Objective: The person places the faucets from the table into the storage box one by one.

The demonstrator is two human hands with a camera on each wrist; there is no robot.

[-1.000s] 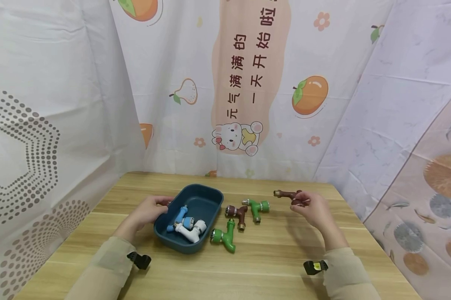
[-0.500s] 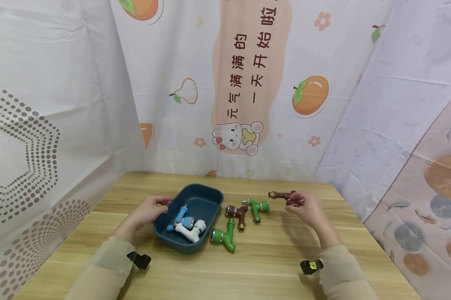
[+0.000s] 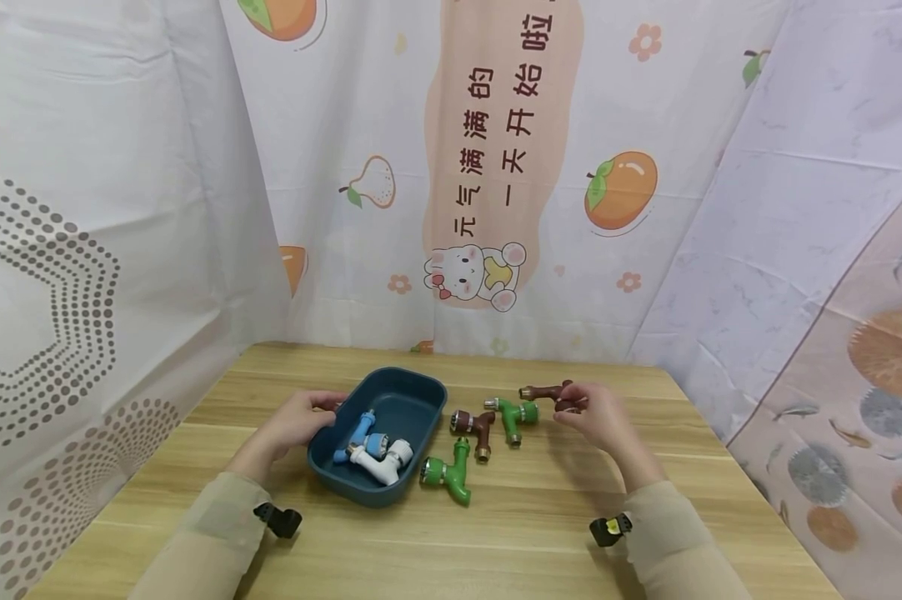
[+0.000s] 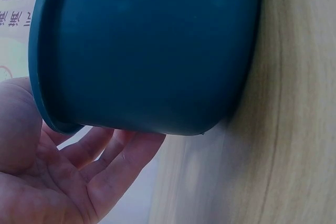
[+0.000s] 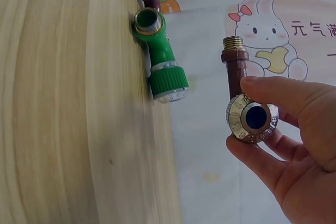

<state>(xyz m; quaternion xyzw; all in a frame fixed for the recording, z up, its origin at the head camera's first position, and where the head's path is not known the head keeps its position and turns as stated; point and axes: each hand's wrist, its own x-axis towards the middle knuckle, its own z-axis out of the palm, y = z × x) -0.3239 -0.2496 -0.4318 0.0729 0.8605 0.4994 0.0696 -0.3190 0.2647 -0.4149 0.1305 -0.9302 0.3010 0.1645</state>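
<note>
My right hand (image 3: 601, 417) pinches a brown tap (image 3: 544, 392) between thumb and fingers, above the table's right half. Its brass threaded end and metal collar show in the right wrist view, where the thumb presses its side. At the tub's left rim, my left hand (image 3: 301, 419) grips the dark blue tub (image 4: 152, 51), thumb at the rim and fingers against the outer wall. A blue tap (image 3: 363, 437) and a white tap (image 3: 383, 465) lie inside the tub. Close to the held tap lies a green tap (image 3: 511, 421) on the table.
Another brown tap (image 3: 483, 429) lies between the tub and the green tap. A second green tap (image 3: 454, 473) sits beside the tub's right wall. Printed curtains (image 3: 331, 250) hang behind the wooden table (image 3: 496, 542) and along both sides.
My right hand has moved left with the brown tap, toward the green tap. The left hand and the tub have stayed in place.
</note>
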